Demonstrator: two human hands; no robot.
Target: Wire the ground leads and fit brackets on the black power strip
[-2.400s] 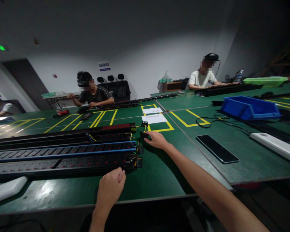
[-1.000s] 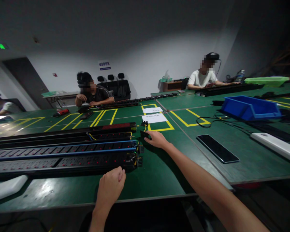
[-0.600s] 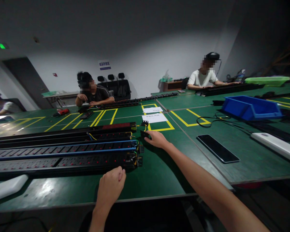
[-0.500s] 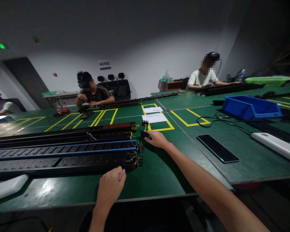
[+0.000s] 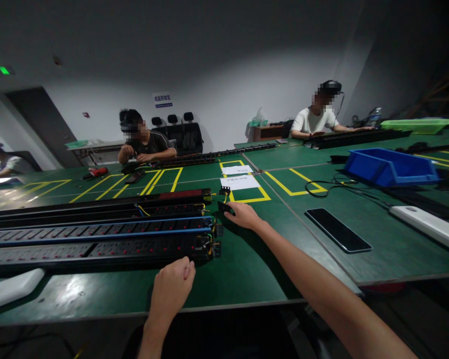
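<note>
The person's left hand point(image 5: 173, 285) is clenched just beside the nearest socket strip point(image 5: 145, 248); the right hand point(image 5: 243, 216) grips what may be a black end cap point(image 5: 222, 207).

Green table point(image 5: 247, 279): black socket strips point(image 5: 142, 247) left; phone point(image 5: 337, 230), blue bin point(image 5: 368, 169) right; 2 paper sheets point(image 5: 240, 183) mid-table.

The head camera looks forward and down from close behind and above the hands point(image 5: 172, 285), across the tabletop point(image 5: 252, 279).

Black socket strips point(image 5: 142, 248): red-dotted, flat, side by side. Small black piece point(image 5: 223, 207): pinched, just beside wired strip ends.
</note>
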